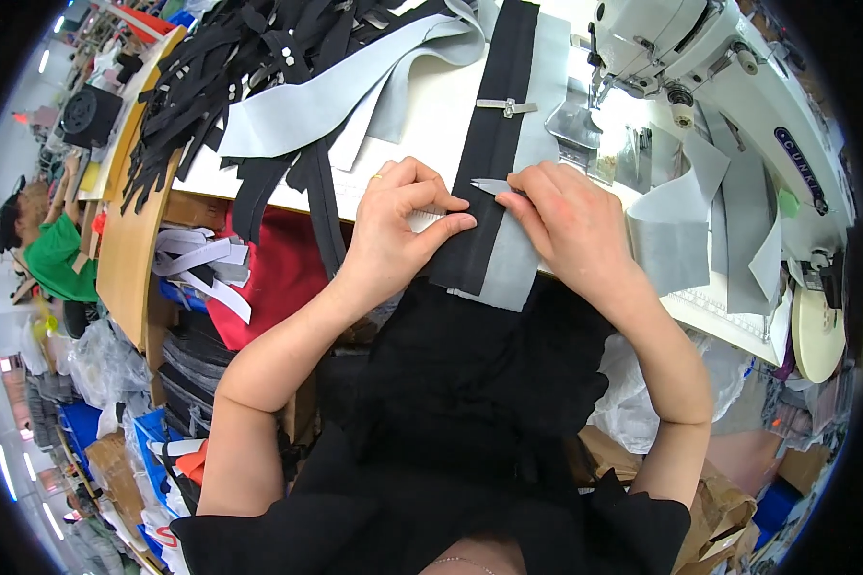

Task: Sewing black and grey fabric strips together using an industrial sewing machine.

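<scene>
A black zipper tape with a silver zipper pull lies lengthwise on a grey fabric strip, both reaching over the table's near edge. My right hand is closed around small thread snips; their pointed blades stick out leftward above the tape. Over the tape's left edge is my left hand, thumb and forefinger brought close in a pinch. Whatever lies between those fingertips is too small to make out.
A white sewing machine stands at right, with grey fabric pieces beside it. Black zipper strips heap at the back left under a long grey band. Red cloth hangs below. A person in green is far left.
</scene>
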Demonstrator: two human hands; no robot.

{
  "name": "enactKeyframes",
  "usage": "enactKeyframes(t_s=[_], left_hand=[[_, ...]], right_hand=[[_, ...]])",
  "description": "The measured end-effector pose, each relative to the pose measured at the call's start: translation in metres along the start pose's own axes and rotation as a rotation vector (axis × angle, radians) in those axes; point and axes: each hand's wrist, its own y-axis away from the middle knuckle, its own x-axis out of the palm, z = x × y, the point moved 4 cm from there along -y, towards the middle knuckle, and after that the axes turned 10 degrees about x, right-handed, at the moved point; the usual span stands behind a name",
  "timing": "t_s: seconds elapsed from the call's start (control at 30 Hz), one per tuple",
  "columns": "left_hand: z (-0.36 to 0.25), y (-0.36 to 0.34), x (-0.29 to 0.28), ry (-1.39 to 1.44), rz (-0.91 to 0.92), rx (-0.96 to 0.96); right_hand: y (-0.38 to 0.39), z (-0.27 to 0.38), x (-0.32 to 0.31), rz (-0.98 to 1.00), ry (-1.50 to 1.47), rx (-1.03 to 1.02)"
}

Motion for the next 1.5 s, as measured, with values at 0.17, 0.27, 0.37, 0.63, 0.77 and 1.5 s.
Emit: enactKeyframes(t_s=[0.17, 0.27, 0.37, 0.63, 0.77, 1.5], left_hand=[[0.003, 0.001, 0.000, 0.027, 0.014, -0.041], [0.001, -0.003, -0.003, -0.001, 0.016, 0.002], [-0.005, -0.015, -0.007, 0.071, 0.064, -0.035], [0.006, -0.022, 0.006, 0.137, 0.134, -0.001], [0.008, -0.014, 0.010, 0.128, 0.056, -0.038], [0.001, -0.003, -0.007, 0.062, 0.060, -0.135]], right_hand=[[0.007, 0.007, -0.005, 0.107, -0.395, 0.083], [0.007, 0.002, -0.018, 0.066, -0.481, 0.244], [0.010, -0.009, -0.020, -0.038, -0.441, 0.251], [0.022, -0.008, -0.020, 0.002, -0.175, 0.196], [0.021, -0.005, -0.018, 0.012, -0.240, 0.156], [0.016, 0.009, -0.006, 0.007, -0.204, 0.064]])
